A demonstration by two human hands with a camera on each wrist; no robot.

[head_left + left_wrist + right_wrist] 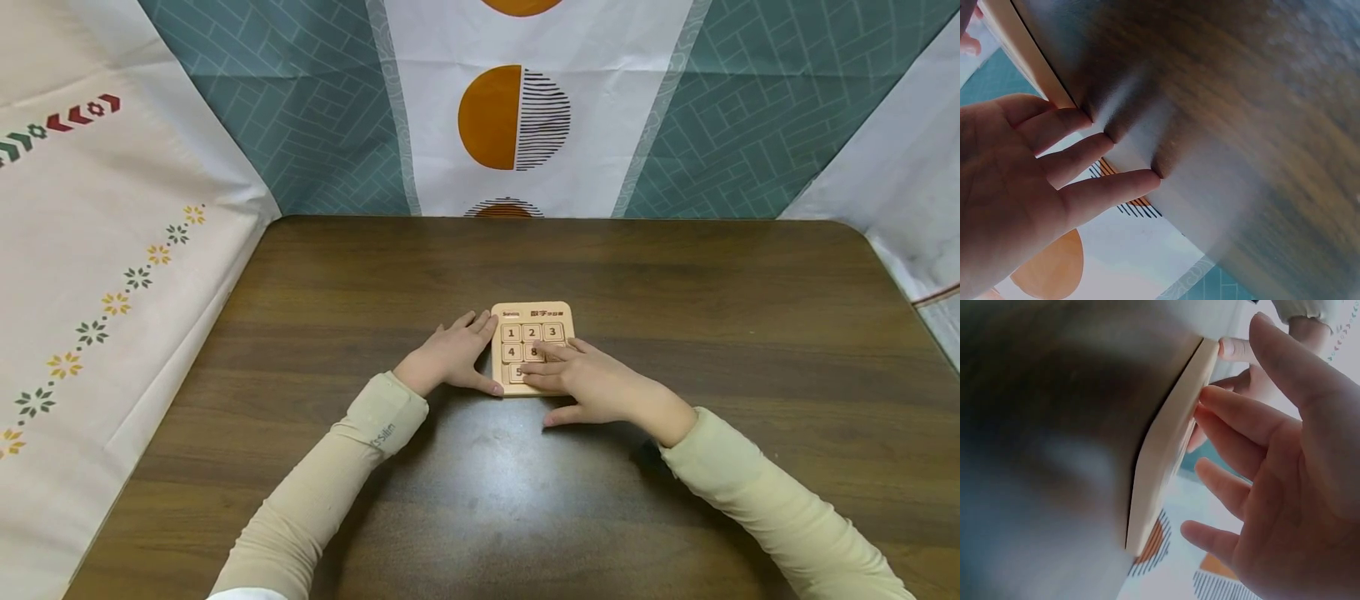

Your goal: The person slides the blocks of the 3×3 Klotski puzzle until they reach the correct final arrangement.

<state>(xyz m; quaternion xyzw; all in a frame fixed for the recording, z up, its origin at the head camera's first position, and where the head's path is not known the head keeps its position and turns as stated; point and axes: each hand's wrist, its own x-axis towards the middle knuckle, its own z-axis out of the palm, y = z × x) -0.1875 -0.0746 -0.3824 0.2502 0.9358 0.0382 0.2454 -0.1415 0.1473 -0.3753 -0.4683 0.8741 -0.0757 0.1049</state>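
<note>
A light wooden number sliding puzzle (532, 307) lies flat on the table in the head view. Its tiles 1, 2 and 3 form the top row, with 4 and 8 below. In the bottom row the 5 tile (515, 372) sits slightly right of the column above it. My left hand (452, 357) rests against the puzzle's left side, fingers fairly straight, thumb at the lower left corner. Over the right part reaches my right hand (596, 385), its extended fingertips at the 5 and 8 tiles. It hides the tiles at the lower right.
The brown wooden table (360, 275) surrounds the puzzle. Behind it hangs a teal and white patterned cloth (322, 125). A white embroidered cloth (90, 250) covers the left side, and pale fabric (900, 183) hangs at the right.
</note>
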